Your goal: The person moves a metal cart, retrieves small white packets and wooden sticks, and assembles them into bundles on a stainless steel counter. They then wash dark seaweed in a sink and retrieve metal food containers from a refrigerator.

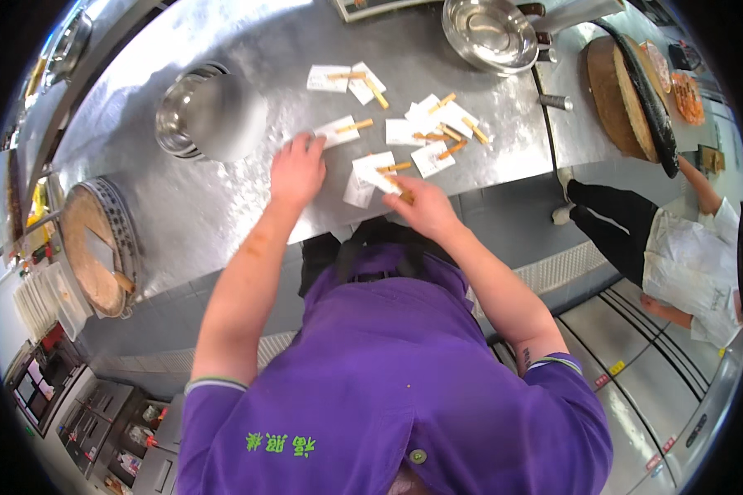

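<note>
Several white paper slips with wooden clothespins clipped to them lie on the steel counter (pixel 504 161) in front of me. My right hand (pixel 428 210) is closed on a wooden clothespin (pixel 406 196), which is joined to a white paper slip (pixel 380 179) near the counter's front edge. My left hand (pixel 298 169) rests on the steel with its fingers stretched out. Its fingertips reach the left end of another paper slip (pixel 332 134), whose clothespin (pixel 354 125) points right. Farther right, paper slips (pixel 433 159) overlap in a loose cluster, with clothespins (pixel 449 132) at differing angles.
Nested steel bowls (pixel 173 111) stand at the left, partly covered by a blurred patch. A steel pan (pixel 489 35) sits at the back. Round wooden chopping boards (pixel 91 247) flank the counter, the left one bearing a cleaver (pixel 101 250). A person in white (pixel 689 264) stands at right.
</note>
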